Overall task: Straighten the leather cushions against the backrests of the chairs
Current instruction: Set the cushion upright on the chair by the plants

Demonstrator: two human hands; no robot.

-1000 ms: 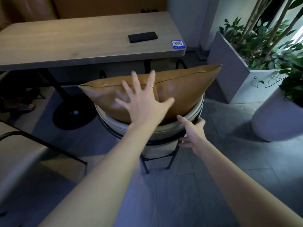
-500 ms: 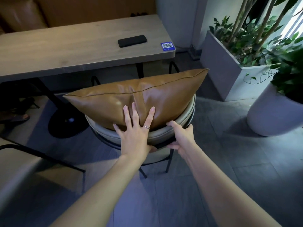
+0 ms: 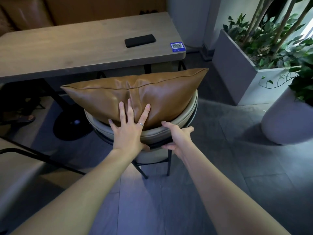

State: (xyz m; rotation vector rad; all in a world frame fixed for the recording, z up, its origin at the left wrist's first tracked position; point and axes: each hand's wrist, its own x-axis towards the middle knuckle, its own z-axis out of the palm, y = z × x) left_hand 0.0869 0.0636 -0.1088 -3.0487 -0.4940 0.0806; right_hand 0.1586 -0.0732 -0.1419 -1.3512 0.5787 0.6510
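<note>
Left hand (image 3: 129, 134) lower now on creased, glossy tan cushion (image 3: 135, 94).

Dim indoor scene, daylight entering from the upper right.

Cool light from the far right edge brightens the leafy green plants (image 3: 277, 46) and the grey rectangular planter (image 3: 237, 68). The tan leather cushion (image 3: 135, 94) carries soft glossy highlights along its creases. Deep shadow pools under the long pale wooden table (image 3: 76, 48) and at the left edge. A pale patch lights the grey tiled floor (image 3: 220, 167) between the forearms. Wide-angle distortion bends the table edge and stretches the forearms; focus is slightly soft throughout.
</note>
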